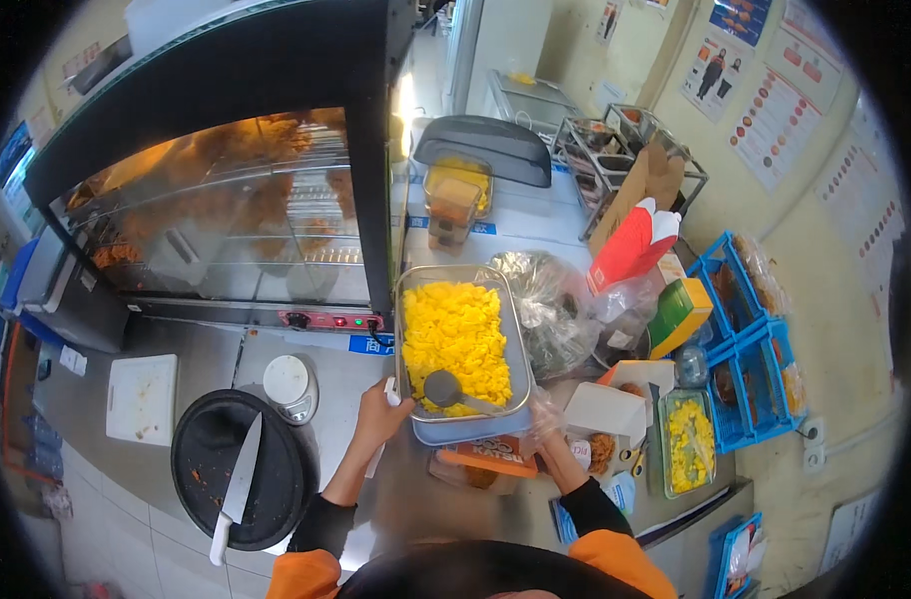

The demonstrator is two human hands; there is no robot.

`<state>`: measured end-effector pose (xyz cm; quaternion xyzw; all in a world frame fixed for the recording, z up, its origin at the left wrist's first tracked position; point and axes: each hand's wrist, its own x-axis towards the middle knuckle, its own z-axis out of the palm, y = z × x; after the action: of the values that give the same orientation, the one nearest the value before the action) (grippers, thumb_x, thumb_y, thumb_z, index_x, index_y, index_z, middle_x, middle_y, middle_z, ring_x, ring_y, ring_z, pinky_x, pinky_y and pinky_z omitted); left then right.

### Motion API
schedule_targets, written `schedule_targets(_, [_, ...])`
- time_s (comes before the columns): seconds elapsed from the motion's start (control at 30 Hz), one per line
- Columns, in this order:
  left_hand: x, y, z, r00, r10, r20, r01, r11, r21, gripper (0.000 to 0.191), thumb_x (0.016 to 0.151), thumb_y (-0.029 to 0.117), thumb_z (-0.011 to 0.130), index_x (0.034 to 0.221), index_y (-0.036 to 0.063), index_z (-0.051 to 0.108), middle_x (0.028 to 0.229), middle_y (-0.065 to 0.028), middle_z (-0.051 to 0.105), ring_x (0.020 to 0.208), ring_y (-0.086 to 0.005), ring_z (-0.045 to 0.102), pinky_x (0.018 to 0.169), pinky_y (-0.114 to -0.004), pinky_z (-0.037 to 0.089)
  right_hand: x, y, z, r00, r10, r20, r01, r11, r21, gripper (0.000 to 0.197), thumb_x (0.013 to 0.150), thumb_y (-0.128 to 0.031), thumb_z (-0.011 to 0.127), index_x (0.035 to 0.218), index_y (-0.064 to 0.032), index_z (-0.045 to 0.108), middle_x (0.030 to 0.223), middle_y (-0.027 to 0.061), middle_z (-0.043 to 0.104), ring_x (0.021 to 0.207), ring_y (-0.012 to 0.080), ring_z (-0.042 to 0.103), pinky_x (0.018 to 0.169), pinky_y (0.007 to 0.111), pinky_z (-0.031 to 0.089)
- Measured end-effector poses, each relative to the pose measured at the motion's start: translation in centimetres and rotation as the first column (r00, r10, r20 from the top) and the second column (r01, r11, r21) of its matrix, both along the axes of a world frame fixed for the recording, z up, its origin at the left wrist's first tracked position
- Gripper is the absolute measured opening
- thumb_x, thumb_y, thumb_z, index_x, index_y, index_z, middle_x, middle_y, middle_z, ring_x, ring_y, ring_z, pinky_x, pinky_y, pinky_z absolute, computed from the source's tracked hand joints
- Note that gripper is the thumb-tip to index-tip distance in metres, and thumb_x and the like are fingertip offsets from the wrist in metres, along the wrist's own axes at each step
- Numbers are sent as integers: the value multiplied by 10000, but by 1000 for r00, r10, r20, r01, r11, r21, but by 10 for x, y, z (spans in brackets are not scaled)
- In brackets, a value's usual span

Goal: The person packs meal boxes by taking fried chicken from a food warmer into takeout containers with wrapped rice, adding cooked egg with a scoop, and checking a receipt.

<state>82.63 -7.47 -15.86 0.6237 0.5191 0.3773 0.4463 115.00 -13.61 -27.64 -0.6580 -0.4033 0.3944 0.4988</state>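
Note:
A clear rectangular food container [520,352] is held up in front of me by its near corners. Yellow scrambled egg [455,329] fills much of it, with a grey measuring scoop [443,388] lying on top at the near end. A blue-grey lid or tray [466,433] shows under its near edge. My left hand [384,413] grips the near left corner, the thumb over the side and a small white item beside the fingers. My right hand [543,425], in a clear plastic glove, grips the near right corner. Orange-printed food boxes [493,455] lie just below the container.
A glass warming cabinet [223,202] with fried food stands at the left. A knife [242,472] lies across a black round board [193,434] near a white scale [289,382]. Bagged greens [545,314], blue baskets [755,389] and a smaller egg container [687,442] crowd the right.

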Motion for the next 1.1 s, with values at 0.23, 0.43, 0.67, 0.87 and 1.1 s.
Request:
schedule_targets(0.23, [-3,-20,-1,999,35,-17,-37,985,-169,372,716,68,626,1073,-30,593,755,-154,671,591,-194,662,548,-305,520,-5,7,-10,929,40,-368,-155,945,-289,524,936,-425,470,1266,-18,488,1104,82,609,912,183,589,819,301,469])
schedule_targets(0.43, [-2,-30,-20,995,97,22,-90,971,-222,408,720,12,609,1121,-46,562,719,-93,661,510,-146,625,480,-265,507,-19,14,-8,906,74,-417,-209,935,-287,519,940,-421,458,1272,-22,476,1122,87,598,928,191,586,830,307,469])
schedule_targets(0.67, [6,-27,-43,823,444,355,-242,838,-489,224,871,259,587,989,70,614,631,32,540,451,-47,434,397,-221,320,-23,7,-7,881,64,-468,-216,936,-278,514,945,-417,444,1280,-27,463,1142,92,586,948,201,583,842,316,468])
schedule_targets(0.87, [22,-26,-51,509,629,588,276,527,-804,332,890,452,510,896,131,594,635,-15,584,452,-125,527,404,-239,456,-26,9,-3,873,24,-487,-167,953,-252,509,950,-413,432,1286,-31,452,1160,97,576,965,209,580,852,323,468])
schedule_targets(1.1, [-4,-25,-105,606,451,656,283,648,-707,227,866,202,551,1039,55,544,751,-65,630,512,-175,587,424,-275,492,-32,15,23,848,-49,-528,-52,983,-175,504,955,-409,418,1293,-35,438,1180,102,564,984,218,577,864,331,467])
